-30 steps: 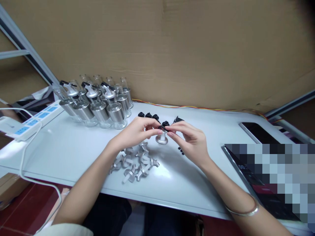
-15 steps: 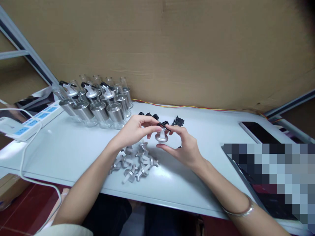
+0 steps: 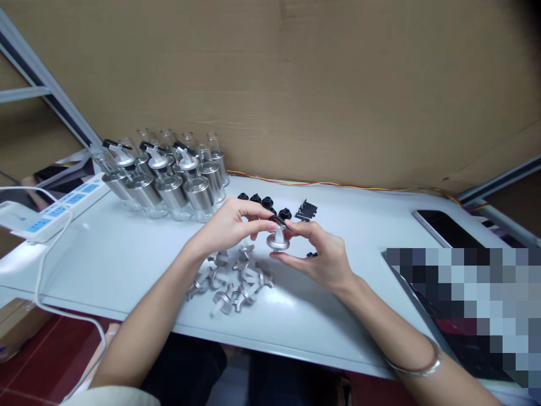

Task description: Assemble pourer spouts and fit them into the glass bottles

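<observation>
Two bare hands worked over a white table (image 3: 139,282), where a silver pourer (image 3: 278,242) was held up between them, to the far right of a heap of loose silver pourers (image 3: 224,279) and on the near side of the black stoppers (image 3: 267,202). The left hand (image 3: 232,223) pinched thumb and fingertips nearly together at the top; the right hand (image 3: 325,248) was more widely parted, forefinger at the black lever (image 3: 279,220), thumb beneath the disc (whether it touched could not be told).

The piece looked light and stiff, its smooth disc likely slippery; the disc's rim seemed the surest hold, and the slim lever the part to handle gently. Its long axis stood roughly upright, spout end up and disc down, while the lever lay across the top, sloping down to the right.
</observation>
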`<state>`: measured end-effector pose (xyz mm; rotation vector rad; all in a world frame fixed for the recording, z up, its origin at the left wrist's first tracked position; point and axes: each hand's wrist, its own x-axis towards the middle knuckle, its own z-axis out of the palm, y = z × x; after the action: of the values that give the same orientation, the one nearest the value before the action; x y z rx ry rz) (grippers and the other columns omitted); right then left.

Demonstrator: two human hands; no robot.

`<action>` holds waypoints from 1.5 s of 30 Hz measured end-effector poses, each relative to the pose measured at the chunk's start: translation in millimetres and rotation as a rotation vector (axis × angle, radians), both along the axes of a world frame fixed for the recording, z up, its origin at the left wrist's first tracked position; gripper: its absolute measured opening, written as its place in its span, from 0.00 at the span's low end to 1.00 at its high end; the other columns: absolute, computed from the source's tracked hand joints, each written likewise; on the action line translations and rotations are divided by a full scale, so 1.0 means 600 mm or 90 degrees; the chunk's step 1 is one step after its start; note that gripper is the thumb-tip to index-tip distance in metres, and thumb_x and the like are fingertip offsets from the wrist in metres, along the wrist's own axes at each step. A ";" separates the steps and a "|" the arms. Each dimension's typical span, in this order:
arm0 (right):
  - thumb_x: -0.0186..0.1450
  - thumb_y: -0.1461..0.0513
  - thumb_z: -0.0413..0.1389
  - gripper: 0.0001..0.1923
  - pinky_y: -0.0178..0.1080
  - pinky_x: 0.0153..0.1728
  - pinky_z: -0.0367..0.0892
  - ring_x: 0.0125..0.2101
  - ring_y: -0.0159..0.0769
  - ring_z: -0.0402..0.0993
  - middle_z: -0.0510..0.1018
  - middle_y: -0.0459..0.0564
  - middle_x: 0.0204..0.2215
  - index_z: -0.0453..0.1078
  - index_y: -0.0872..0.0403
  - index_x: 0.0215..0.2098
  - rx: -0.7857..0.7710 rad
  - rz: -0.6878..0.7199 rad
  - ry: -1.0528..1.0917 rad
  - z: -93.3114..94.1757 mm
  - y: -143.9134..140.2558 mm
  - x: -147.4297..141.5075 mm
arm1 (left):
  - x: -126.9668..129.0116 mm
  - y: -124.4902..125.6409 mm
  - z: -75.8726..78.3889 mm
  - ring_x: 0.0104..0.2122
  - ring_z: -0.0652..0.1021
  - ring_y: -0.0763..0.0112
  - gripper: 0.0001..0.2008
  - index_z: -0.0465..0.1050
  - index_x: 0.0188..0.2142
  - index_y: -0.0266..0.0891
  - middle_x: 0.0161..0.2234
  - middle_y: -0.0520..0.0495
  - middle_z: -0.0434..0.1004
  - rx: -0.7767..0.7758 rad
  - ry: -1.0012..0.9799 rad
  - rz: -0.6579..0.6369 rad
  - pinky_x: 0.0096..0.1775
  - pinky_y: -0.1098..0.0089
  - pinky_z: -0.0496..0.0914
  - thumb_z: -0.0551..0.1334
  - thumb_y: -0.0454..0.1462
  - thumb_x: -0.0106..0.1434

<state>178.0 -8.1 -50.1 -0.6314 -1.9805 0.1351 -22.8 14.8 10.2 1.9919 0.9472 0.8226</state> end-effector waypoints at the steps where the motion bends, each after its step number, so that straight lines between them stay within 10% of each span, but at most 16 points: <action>1: 0.65 0.60 0.61 0.21 0.38 0.30 0.76 0.29 0.36 0.78 0.78 0.49 0.32 0.64 0.50 0.54 -0.003 0.000 0.001 0.001 0.000 0.000 | 0.000 0.000 0.000 0.23 0.71 0.75 0.10 0.78 0.27 0.36 0.20 0.52 0.72 0.002 0.002 0.002 0.29 0.73 0.66 0.63 0.39 0.60; 25: 0.61 0.67 0.61 0.09 0.41 0.34 0.77 0.35 0.40 0.79 0.81 0.51 0.36 0.71 0.51 0.39 0.000 -0.024 0.040 0.011 0.007 0.003 | 0.005 -0.001 0.001 0.22 0.72 0.76 0.06 0.79 0.29 0.36 0.27 0.49 0.79 -0.016 -0.047 0.034 0.29 0.73 0.69 0.64 0.37 0.59; 32: 0.59 0.66 0.64 0.13 0.42 0.33 0.76 0.30 0.37 0.77 0.80 0.49 0.32 0.71 0.52 0.42 -0.178 0.013 0.143 0.007 -0.001 0.000 | 0.003 0.007 -0.007 0.24 0.73 0.78 0.21 0.70 0.53 0.41 0.35 0.50 0.78 -0.001 -0.083 0.012 0.31 0.74 0.71 0.64 0.35 0.59; 39: 0.59 0.61 0.66 0.13 0.40 0.33 0.77 0.28 0.35 0.78 0.80 0.48 0.32 0.71 0.53 0.41 -0.254 0.064 0.186 0.009 -0.006 -0.009 | -0.006 0.016 -0.014 0.24 0.72 0.78 0.08 0.77 0.31 0.36 0.34 0.46 0.78 0.150 -0.120 0.041 0.30 0.74 0.69 0.58 0.30 0.62; 45: 0.56 0.57 0.68 0.17 0.38 0.33 0.78 0.27 0.33 0.77 0.78 0.46 0.33 0.69 0.51 0.39 -0.304 0.080 0.259 0.016 -0.007 -0.008 | -0.007 0.016 -0.012 0.30 0.76 0.74 0.10 0.77 0.40 0.36 0.35 0.47 0.80 0.176 -0.015 0.057 0.32 0.74 0.68 0.66 0.36 0.58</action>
<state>173.2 -12.0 -40.5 -0.7130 -1.5923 0.7705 -26.9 24.4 3.3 2.1797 0.9576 1.0735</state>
